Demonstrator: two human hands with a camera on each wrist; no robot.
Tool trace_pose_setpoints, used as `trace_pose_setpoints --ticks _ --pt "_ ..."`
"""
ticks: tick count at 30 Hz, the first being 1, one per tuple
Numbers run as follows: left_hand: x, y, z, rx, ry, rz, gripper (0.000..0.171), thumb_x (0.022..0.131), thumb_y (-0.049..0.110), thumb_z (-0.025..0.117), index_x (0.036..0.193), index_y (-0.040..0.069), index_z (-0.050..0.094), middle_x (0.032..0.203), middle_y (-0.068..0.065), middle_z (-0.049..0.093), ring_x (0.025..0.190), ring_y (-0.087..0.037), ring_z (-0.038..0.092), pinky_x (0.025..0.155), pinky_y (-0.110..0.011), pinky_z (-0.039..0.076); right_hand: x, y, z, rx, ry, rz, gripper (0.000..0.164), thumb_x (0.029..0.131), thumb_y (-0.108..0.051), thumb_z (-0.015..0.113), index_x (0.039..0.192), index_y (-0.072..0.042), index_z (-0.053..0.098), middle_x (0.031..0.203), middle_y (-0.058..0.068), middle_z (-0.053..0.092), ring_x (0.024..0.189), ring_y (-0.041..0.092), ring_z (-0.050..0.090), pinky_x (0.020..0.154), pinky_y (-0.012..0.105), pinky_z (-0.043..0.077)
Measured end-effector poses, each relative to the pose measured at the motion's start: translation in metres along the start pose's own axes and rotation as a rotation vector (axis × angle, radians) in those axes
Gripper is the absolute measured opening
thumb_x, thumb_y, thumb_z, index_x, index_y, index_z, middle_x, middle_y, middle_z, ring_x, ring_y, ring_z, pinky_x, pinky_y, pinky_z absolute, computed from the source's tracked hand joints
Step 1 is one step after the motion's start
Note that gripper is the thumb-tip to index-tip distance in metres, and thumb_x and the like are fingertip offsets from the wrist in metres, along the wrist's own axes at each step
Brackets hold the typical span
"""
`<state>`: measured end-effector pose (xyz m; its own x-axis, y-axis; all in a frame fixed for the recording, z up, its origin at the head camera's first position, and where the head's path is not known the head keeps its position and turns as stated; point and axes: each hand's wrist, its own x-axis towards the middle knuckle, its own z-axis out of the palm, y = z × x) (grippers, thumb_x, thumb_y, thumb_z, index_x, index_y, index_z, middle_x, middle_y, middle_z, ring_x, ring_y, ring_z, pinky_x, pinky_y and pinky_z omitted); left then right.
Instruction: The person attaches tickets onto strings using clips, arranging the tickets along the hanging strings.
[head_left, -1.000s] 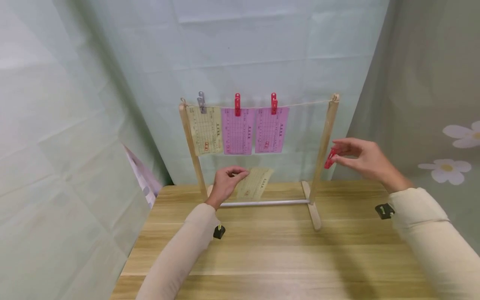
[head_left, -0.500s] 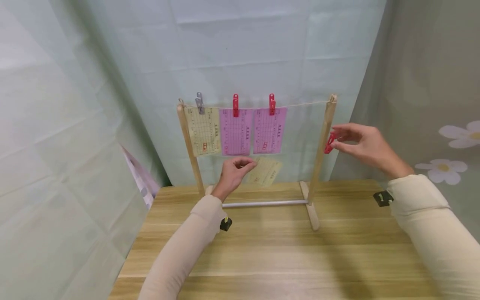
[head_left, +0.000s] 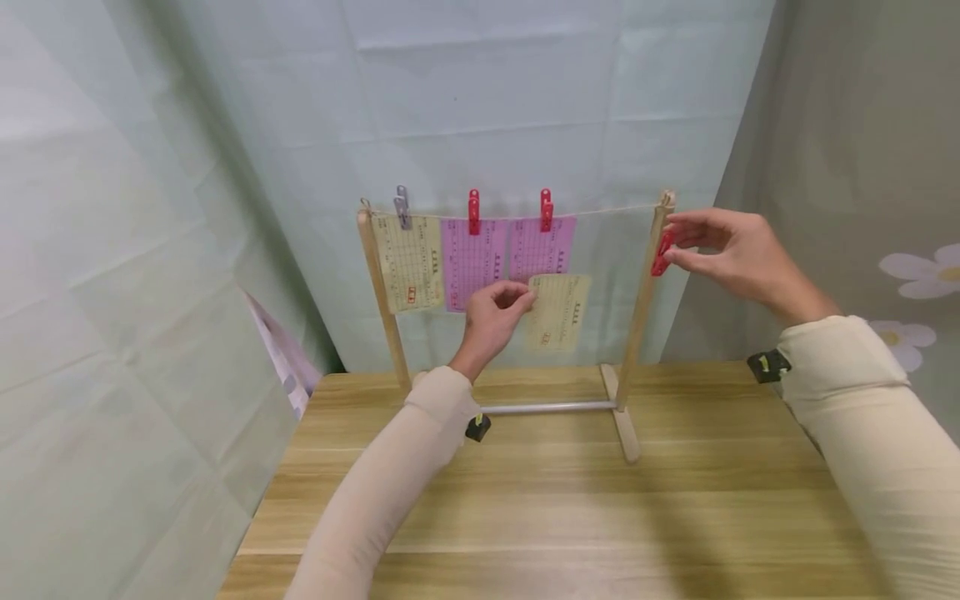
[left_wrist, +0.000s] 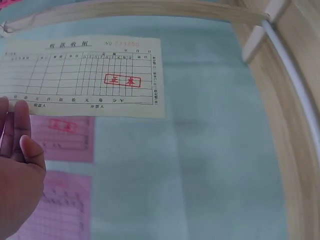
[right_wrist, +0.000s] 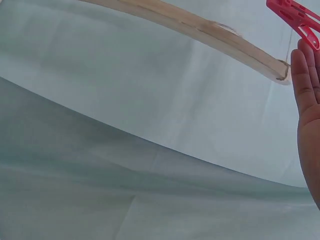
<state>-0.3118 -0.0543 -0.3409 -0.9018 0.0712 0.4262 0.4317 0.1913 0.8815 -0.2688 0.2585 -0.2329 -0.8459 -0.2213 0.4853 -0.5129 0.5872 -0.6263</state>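
Note:
My left hand (head_left: 495, 323) pinches a yellow receipt slip (head_left: 558, 315) by its upper left edge. The slip hangs in front of the lower part of a pink slip (head_left: 542, 246); its red stamp shows plainly in the left wrist view. At the right post, my right hand (head_left: 746, 257) holds a red clothespin (head_left: 662, 253) between thumb and fingers. A string (head_left: 611, 211) runs between the posts. From it hang a yellow slip (head_left: 407, 267) under a grey clothespin (head_left: 402, 208) and two pink slips under red clothespins (head_left: 474, 212).
The wooden stand has a left post (head_left: 382, 292), a right post (head_left: 645, 312) and a metal crossbar (head_left: 547, 407) low down. It stands on a wood-grain table (head_left: 540, 508). Pale green cloth (head_left: 495, 100) hangs behind, and a grey flowered curtain (head_left: 840, 208) at the right.
My left hand has risen and moved right with the yellow slip, which now hangs more upright. My right hand has risen along the right post with the red clothespin.

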Motion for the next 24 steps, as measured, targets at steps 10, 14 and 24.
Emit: trace_pose_setpoints --ticks 10,14,24 --pt "0.017 0.029 0.018 -0.023 -0.02 -0.004 0.015 0.092 0.016 0.074 0.099 0.003 0.075 0.088 -0.007 0.073 0.078 -0.015 0.068 0.063 -0.023 0.055 0.016 -0.014 -0.008 0.041 0.016 -0.013 0.045 0.086 0.0 0.077 0.128 0.003 0.063 0.104 -0.012 0.07 0.092 -0.003 0.065 0.077 0.01 0.049" --pt "0.023 0.039 0.025 0.006 -0.013 0.007 0.015 0.093 0.016 0.074 0.099 0.004 0.076 0.089 -0.005 0.073 0.079 -0.013 0.068 0.062 -0.02 0.051 0.023 -0.019 -0.011 0.025 0.014 -0.012 0.044 0.086 -0.001 0.078 0.127 0.004 0.063 0.104 -0.01 0.07 0.092 -0.003 0.065 0.077 0.01 0.049" --pt "0.03 0.049 0.042 0.032 0.021 0.011 0.012 0.093 0.012 0.072 0.099 0.003 0.077 0.087 -0.006 0.073 0.077 -0.013 0.067 0.062 -0.019 0.05 0.038 -0.029 -0.015 -0.013 0.005 0.017 0.042 0.087 -0.008 0.078 0.125 0.003 0.064 0.105 -0.004 0.072 0.091 -0.003 0.064 0.077 0.01 0.049"
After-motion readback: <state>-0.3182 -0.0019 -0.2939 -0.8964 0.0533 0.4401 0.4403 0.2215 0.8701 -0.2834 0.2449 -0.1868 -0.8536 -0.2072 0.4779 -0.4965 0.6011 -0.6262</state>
